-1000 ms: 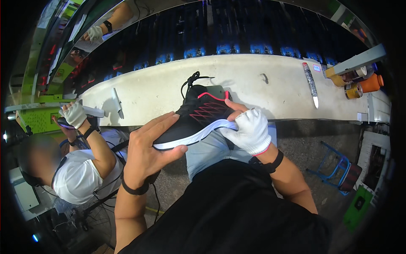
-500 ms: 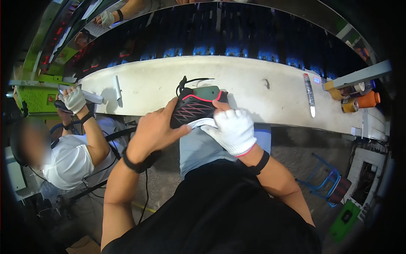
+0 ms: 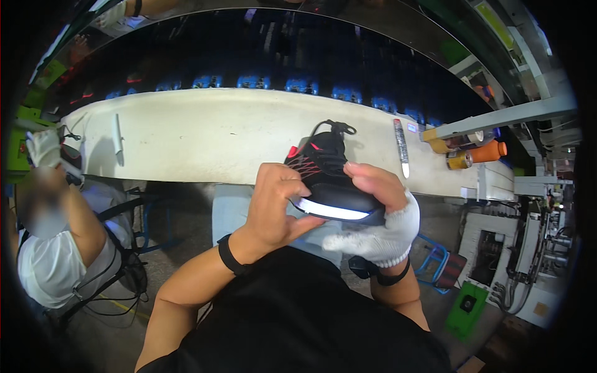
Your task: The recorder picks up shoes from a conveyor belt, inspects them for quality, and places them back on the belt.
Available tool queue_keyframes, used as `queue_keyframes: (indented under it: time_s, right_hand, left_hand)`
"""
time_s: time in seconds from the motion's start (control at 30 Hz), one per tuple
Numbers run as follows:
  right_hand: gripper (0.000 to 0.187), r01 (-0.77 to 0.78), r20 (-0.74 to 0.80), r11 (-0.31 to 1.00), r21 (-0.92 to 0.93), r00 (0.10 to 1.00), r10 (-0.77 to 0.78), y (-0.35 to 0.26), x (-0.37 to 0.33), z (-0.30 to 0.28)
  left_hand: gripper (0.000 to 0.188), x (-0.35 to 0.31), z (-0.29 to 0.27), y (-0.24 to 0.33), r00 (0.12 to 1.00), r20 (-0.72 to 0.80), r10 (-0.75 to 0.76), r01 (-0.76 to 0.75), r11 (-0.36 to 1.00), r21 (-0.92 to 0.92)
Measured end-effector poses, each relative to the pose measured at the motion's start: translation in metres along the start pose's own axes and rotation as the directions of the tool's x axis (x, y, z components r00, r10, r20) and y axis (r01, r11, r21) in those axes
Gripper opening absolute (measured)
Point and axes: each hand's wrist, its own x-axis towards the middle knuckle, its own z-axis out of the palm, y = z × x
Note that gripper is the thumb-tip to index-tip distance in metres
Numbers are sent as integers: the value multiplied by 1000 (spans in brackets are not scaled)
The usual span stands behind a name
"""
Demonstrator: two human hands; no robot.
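I hold a black sneaker point(image 3: 329, 180) with red lace trim and a white sole strip in both hands, just in front of the white workbench point(image 3: 205, 133). My bare left hand point(image 3: 277, 208) grips its left side, thumb against the sole. My right hand point(image 3: 382, 214), in a white fingerless glove, wraps over the toe end from the right. The laces hang loose toward the bench. The shoe lies turned on its side, sole edge facing me.
A long knife-like tool point(image 3: 401, 146) lies on the bench at the right, next to orange and yellow containers point(image 3: 472, 154). Another tool point(image 3: 117, 133) lies at the left. A seated co-worker in white point(image 3: 50, 248) with a gloved hand point(image 3: 43, 148) works at the left. A dark conveyor runs behind.
The sneaker has been turned in my hands: it now shows its sole edge, and my right hand has shifted from under it to over the toe end.
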Motion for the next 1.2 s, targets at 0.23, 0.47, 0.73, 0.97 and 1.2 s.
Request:
queue_keyframes:
  time_s: [0.23,0.47,0.73,0.97,1.2]
  right_hand:
    - [80,-158,-29,986,55,987,160,5,-4,2]
    - [69,-48,62,991,122,997,40,12,2,-4]
    - [56,36,-81,978,205,997,-20,26,-2,2]
    - [57,74,-395,497,865,712,580,54,-22,20]
    - [56,-389,42,790,473,906,421,82,16,67]
  left_hand:
    - [52,-17,10,3,991,-30,-132,127,982,-140]
    - [51,-10,6,-27,997,-24,73,-74,993,-88]
    - [44,-33,-28,-54,957,223,-185,206,976,-74]
    - [59,-3,-98,-36,969,215,121,-184,933,309]
    - [88,83,-143,7,918,396,-16,-87,967,240]
